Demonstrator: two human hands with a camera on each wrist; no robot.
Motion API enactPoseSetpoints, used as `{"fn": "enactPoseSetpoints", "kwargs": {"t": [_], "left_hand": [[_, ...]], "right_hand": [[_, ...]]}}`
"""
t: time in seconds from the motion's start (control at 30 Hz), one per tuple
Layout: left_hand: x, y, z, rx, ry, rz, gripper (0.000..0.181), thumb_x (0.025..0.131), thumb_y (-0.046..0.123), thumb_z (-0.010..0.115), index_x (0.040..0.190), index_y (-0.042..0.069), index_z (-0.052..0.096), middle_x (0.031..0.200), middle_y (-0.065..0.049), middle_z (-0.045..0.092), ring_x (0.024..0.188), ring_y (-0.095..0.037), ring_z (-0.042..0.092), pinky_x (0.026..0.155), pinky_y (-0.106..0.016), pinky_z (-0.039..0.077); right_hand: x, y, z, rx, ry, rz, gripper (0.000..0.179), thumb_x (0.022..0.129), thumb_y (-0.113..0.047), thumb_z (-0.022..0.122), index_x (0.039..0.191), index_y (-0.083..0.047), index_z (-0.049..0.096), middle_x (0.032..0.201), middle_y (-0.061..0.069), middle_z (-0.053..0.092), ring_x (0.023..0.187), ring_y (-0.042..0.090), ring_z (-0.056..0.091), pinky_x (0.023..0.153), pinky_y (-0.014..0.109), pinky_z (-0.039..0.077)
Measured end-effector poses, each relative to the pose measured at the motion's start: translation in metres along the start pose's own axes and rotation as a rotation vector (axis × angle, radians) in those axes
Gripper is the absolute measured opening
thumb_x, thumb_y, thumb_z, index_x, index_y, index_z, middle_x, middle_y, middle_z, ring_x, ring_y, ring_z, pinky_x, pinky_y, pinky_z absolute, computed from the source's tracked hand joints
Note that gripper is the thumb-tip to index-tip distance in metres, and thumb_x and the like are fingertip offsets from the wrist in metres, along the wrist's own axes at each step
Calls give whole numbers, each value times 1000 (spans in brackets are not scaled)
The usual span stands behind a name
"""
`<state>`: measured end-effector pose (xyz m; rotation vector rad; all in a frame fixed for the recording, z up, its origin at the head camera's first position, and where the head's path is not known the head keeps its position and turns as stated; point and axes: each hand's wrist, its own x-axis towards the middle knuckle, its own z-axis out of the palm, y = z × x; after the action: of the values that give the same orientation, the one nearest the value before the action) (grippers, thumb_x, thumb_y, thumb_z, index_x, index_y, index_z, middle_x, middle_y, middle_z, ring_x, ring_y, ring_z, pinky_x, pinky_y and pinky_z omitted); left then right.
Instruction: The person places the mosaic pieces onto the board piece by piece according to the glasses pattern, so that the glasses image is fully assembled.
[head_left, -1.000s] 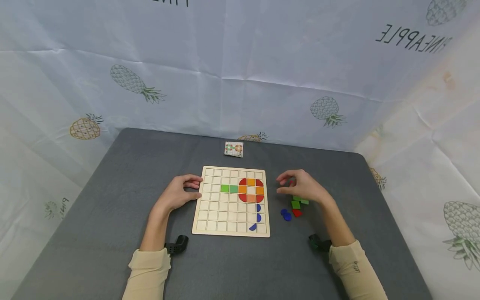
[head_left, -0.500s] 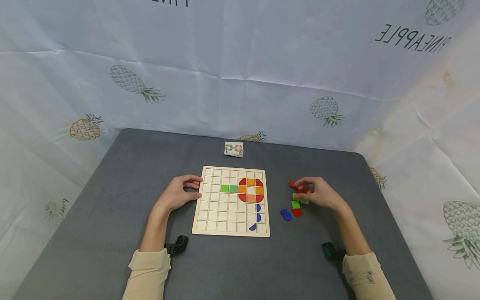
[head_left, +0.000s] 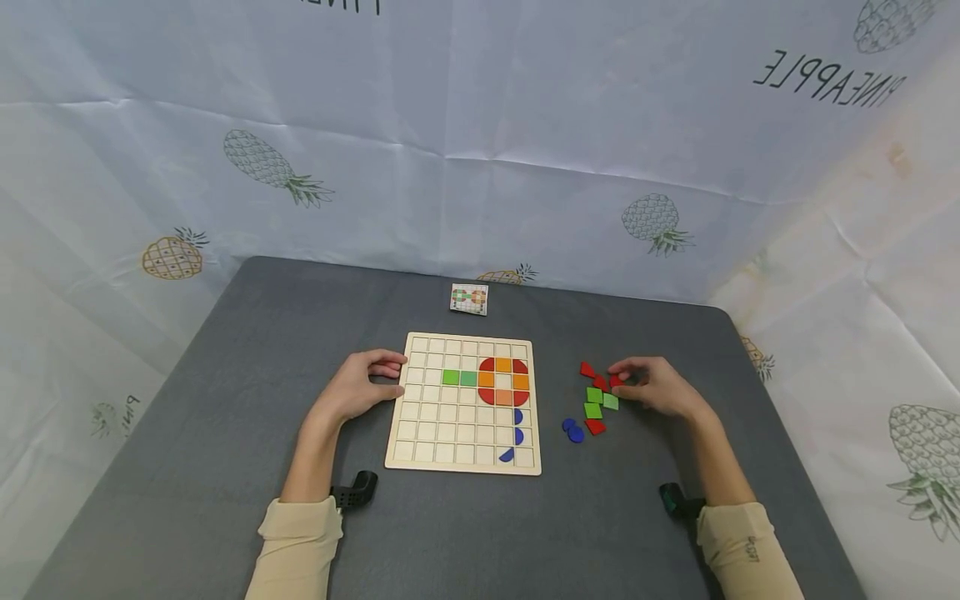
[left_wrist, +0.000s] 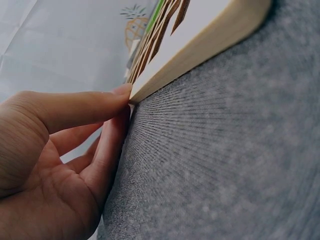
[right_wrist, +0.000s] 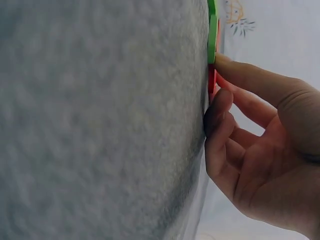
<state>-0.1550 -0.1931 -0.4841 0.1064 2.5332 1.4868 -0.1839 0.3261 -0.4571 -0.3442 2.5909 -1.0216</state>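
A pale wooden grid board (head_left: 442,433) lies flat on the table. My left hand (head_left: 357,385) rests at its left edge, thumb and fingers touching the side at separate spots; in the left wrist view the thumb tip meets the board's corner (left_wrist: 142,92). On the board, red quarter-round and orange square tiles (head_left: 504,397) form a ring, joined by two green squares (head_left: 459,377). Blue half-round tiles (head_left: 518,417) sit below. To the right, my right hand (head_left: 660,387) pinches a red tile (head_left: 616,381) between thumb and fingers, low at the table; green tiles (right_wrist: 213,40) lie beside it.
Loose green squares (head_left: 593,411), red tiles (head_left: 596,427) and blue round tiles (head_left: 575,434) lie between the board and my right hand. A small card with a printed pattern (head_left: 468,299) stands beyond the board. A pineapple-print cloth (head_left: 450,208) hangs behind the grey table (head_left: 337,308).
My right hand has moved right from beside the board, over the loose tiles, to the rightmost red tile. The left hand and the tiles on the board have stayed put.
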Motion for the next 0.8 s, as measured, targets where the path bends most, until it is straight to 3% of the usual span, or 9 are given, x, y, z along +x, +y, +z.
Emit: {"fn": "enactPoseSetpoints", "kwargs": {"t": [0.47, 0.8], "left_hand": [[-1, 3, 1, 2, -1, -8, 51, 93, 0, 81, 142, -1, 67, 131, -23, 72, 120, -35, 69, 96, -39, 55], [-1, 2, 0, 1, 0, -7, 51, 94, 1, 81, 143, 0, 67, 132, -23, 72, 121, -34, 69, 97, -40, 55]], "right_hand": [[4, 6, -9, -11, -8, 58, 42, 97, -16, 82, 132, 2, 69, 114, 20, 66, 64, 9, 51, 59, 29, 51], [6, 7, -9, -84, 24, 28, 36, 95, -15, 84, 125, 2, 72, 107, 16, 70, 67, 10, 54, 61, 27, 49]]}}
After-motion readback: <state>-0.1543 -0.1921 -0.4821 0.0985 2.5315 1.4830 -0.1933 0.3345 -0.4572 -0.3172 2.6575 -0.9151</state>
